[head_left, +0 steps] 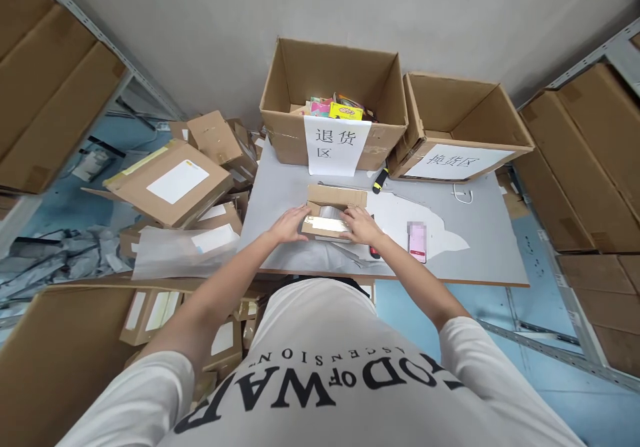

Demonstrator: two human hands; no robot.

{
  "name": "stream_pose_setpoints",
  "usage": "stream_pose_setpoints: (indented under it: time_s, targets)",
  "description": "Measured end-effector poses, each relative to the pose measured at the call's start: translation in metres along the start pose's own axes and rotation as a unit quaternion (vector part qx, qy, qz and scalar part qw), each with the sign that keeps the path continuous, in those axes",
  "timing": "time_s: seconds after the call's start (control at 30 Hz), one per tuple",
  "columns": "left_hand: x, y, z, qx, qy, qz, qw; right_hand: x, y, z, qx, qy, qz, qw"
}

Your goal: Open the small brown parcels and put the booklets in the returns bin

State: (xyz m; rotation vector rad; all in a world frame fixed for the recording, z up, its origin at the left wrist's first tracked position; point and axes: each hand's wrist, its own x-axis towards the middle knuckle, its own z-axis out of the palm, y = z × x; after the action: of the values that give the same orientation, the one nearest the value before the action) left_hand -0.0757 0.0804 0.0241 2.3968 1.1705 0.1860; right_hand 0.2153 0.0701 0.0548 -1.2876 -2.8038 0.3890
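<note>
A small cardboard box (327,232) with its top flap raised stands near the front edge of the grey table. Something pale, perhaps clear wrapping, shows inside; I cannot make out what it is. My left hand (290,225) grips the box's left side, fingers along its edge and thumb at the front. At the right end, my right hand (361,225) has its fingers bent over the rim. Partly hidden by that hand is a red and black tool (374,252). Beneath the box lies some thin, pale sheet material.
Behind stand two large open cartons: the left carton (285,141) holds colourful packages, the right carton (415,150) bears a paper label. A yellow and black cutter (381,180), a phone (417,241) and a white cable (463,195) lie on the table (493,247). Parcels (170,180) pile up at left.
</note>
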Motion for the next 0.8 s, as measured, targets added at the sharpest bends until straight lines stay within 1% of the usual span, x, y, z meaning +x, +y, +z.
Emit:
stream_pose_setpoints:
  time_s: [0.07, 0.17, 0.27, 0.37, 0.47, 0.57, 0.7, 0.8]
  targets:
    - [0.006, -0.011, -0.001, -0.004, -0.028, 0.007, 1.000, 0.002, -0.003, 0.006, -0.003, -0.029, 0.025, 0.999]
    - [0.012, -0.019, 0.001, -0.016, -0.041, 0.006, 0.999, 0.009, -0.006, 0.012, 0.006, -0.053, 0.062, 0.997]
    - [0.013, -0.021, 0.005, -0.025, -0.035, 0.001, 0.999, 0.011, -0.012, 0.016, 0.016, -0.045, 0.081, 0.996]
    - [0.013, -0.020, 0.006, -0.018, -0.032, -0.003, 0.999, 0.006, -0.021, 0.018, -0.002, -0.029, 0.079, 0.996]
    - [0.013, -0.017, 0.006, -0.015, -0.027, 0.000, 1.000, -0.004, -0.032, 0.020, -0.056, -0.030, 0.082, 0.995]
    - [0.016, -0.012, 0.006, -0.014, -0.020, 0.003, 1.000, -0.021, -0.041, 0.029, -0.096, -0.028, 0.090, 0.991]
    - [0.016, -0.007, 0.008, -0.003, -0.025, -0.010, 1.000, -0.049, -0.049, 0.055, -0.100, 0.005, 0.037, 0.994]
    - [0.014, -0.006, 0.007, 0.009, -0.029, -0.005, 1.000, -0.062, -0.051, 0.074, -0.090, 0.008, 0.037, 0.995]
